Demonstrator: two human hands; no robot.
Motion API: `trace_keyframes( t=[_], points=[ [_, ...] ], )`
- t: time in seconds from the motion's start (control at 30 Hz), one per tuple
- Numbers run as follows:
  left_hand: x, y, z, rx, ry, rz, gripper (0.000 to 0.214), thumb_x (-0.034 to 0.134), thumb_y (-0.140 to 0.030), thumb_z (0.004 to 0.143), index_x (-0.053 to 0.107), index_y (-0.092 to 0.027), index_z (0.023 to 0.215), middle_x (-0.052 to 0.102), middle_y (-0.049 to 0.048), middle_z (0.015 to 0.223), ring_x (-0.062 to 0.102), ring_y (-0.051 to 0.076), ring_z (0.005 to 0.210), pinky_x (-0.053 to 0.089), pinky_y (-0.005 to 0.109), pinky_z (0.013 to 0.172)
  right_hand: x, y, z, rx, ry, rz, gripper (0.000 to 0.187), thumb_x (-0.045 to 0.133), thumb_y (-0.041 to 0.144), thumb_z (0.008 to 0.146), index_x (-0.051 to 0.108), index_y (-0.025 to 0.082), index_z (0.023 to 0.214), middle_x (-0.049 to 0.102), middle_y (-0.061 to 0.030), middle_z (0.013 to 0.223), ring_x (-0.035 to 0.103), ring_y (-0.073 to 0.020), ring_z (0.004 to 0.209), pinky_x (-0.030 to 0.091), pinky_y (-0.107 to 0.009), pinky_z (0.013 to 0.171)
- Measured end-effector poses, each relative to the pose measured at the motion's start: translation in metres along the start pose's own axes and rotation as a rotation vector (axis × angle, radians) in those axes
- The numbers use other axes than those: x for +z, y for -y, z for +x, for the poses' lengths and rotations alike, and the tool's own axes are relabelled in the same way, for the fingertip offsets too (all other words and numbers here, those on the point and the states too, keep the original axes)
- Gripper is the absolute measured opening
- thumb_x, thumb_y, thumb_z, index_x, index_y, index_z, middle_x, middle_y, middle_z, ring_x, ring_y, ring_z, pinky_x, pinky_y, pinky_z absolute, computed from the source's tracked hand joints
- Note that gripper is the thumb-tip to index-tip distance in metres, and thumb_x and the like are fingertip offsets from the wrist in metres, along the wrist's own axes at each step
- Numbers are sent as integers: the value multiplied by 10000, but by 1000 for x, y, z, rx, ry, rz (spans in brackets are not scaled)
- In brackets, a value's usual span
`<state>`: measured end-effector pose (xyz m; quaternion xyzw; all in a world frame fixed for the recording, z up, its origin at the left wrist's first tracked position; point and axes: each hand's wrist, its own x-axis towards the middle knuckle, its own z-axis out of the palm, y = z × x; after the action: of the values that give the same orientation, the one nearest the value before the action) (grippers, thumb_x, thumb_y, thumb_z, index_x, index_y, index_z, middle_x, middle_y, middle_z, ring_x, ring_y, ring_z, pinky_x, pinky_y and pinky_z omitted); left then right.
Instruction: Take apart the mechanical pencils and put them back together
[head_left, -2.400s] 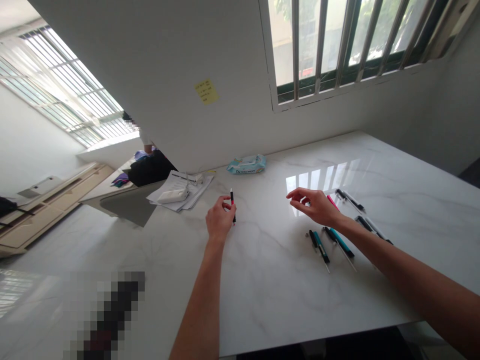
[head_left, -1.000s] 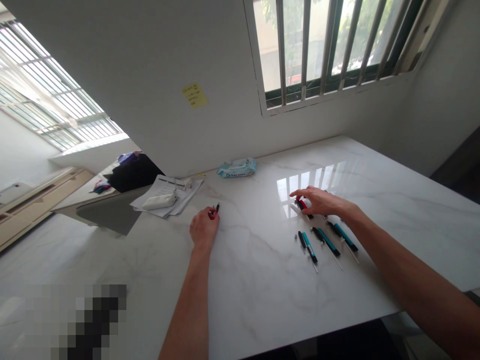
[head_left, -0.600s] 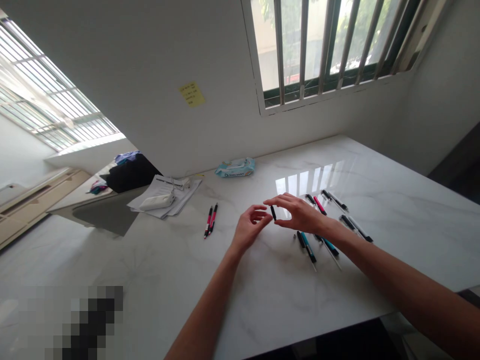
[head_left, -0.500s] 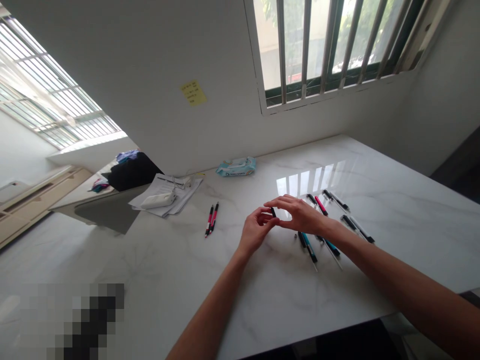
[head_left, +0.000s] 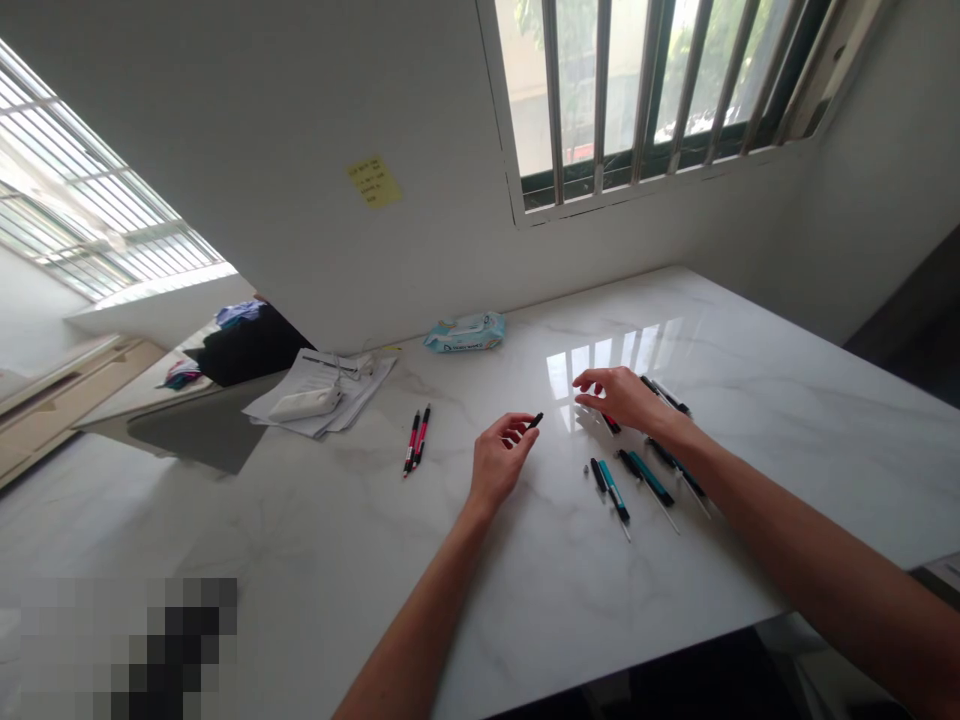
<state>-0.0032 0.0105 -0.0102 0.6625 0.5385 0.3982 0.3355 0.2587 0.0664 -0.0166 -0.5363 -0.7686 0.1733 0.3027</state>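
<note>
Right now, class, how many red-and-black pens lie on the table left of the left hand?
2. The first pen lies farther from the left hand; the second pen lies just to its right. Both show fully.

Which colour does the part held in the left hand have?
The part is black, best seen in the head view.

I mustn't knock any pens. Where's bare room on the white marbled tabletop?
Bare: the white marbled tabletop between the left forearm and teal-and-black pen parts; also left of the two red-and-black pens, in front of the loose white papers. Crowded: around the right hand, amid other pen parts.
</note>
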Motion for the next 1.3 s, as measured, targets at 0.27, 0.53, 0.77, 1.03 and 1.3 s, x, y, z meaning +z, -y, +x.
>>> trace_keyframes(
  t=[0.27,0.53,0.77,1.03,1.3],
  points=[
    [0,3,1,9,-27,-5,206,733,-398,854,748,-223,963,724,27,891,601,150,728,475,259,655,4,10,1,46,-121,181,130,671,240,904,781,226,972,795,-34,887,723,-195,761,563,-345,780],
    [2,6,3,-18,8,-134,248,762,-416,838,761,-208,973,716,37,880,620,150,735,487,256,662,18,36,-3,42,43,907,301,848,395,759,755,198,967,797,-52,946,769,-223,922,602,-407,938],
    [2,5,2,-3,27,-135,227,757,-407,846,763,-212,963,740,39,913,620,146,736,490,262,672,19,40,-6,49,113,926,301,859,372,749,755,195,970,792,-42,966,754,-215,955,586,-393,948],
    [1,2,1,30,24,-108,213,751,-396,849,764,-212,957,740,36,897,622,153,748,486,264,676,20,41,-8,33,125,915,304,855,373,758,750,192,979,791,-43,961,753,-213,950,584,-383,930],
    [-1,-3,-1,75,-7,-55,170,744,-362,846,770,-222,939,742,27,880,615,158,752,487,274,703,21,42,-10,0,138,809,278,818,384,787,747,205,987,790,-53,1003,750,-220,969,583,-361,904]
  ],
)
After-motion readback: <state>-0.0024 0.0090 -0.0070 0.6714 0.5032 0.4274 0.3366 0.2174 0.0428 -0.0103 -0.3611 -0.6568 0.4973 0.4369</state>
